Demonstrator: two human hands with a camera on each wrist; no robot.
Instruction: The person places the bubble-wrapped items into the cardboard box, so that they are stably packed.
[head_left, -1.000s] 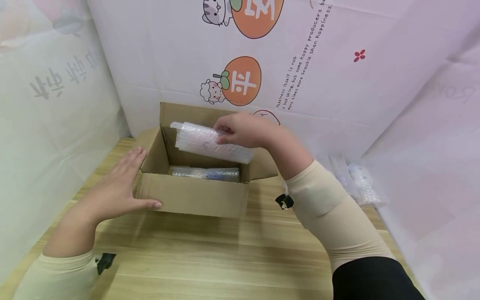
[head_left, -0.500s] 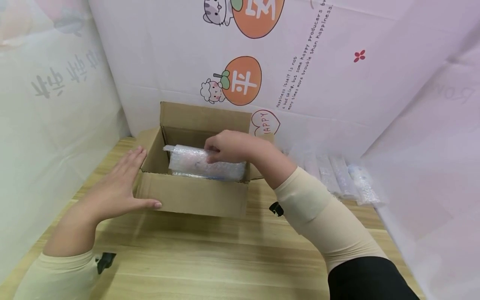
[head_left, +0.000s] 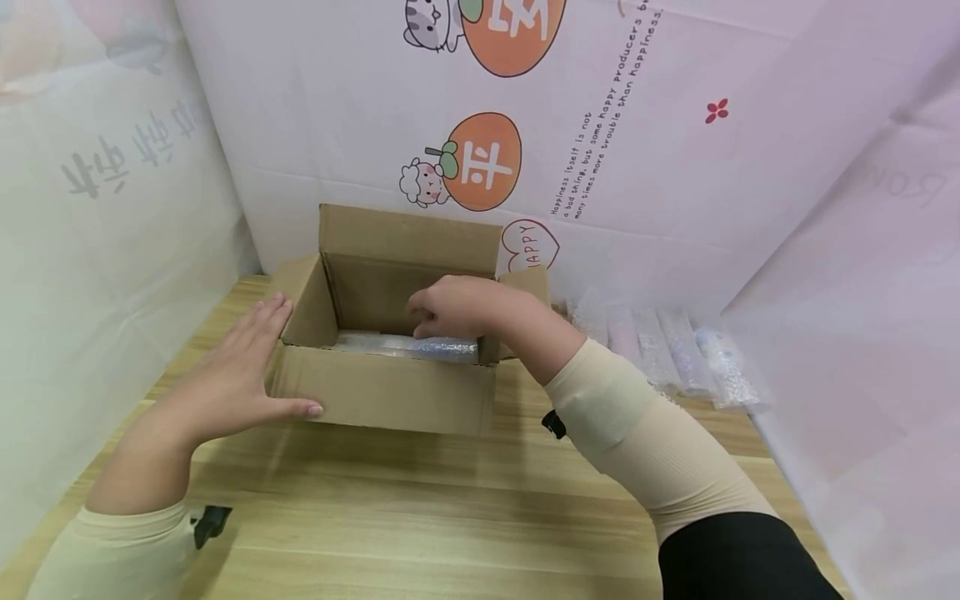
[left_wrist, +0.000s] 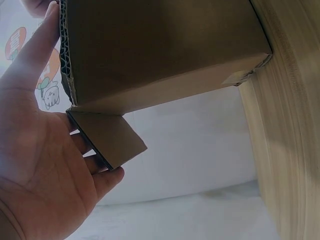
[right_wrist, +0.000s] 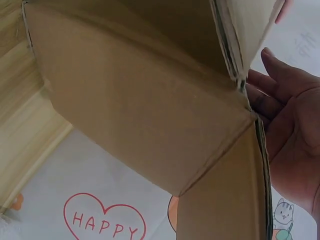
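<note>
An open cardboard box (head_left: 382,387) stands on the wooden table. Inside it lie bubble-wrapped packages (head_left: 442,348), partly hidden by the front wall; their contents cannot be made out. My left hand (head_left: 232,375) rests at the box's left front corner, its fingers straight along the left flap (left_wrist: 107,137) and its thumb on the front. Over the box's right half hovers my right hand (head_left: 468,308), fingers loosely bent and holding nothing. In the right wrist view, that hand (right_wrist: 295,120) shows beyond the box's upper edge, its palm bare.
Several bubble-wrapped packages (head_left: 678,354) lie in a row on the table, right of the box. A printed white cloth (head_left: 637,167) hangs close behind the box, and more cloth (head_left: 105,233) borders the left side. The box's right flap (head_left: 525,287) sticks outward beneath my right forearm.
My right hand has lowered a bubble-wrapped package into the box and let go of it. The package now lies low inside. My left hand has stayed on the box.
</note>
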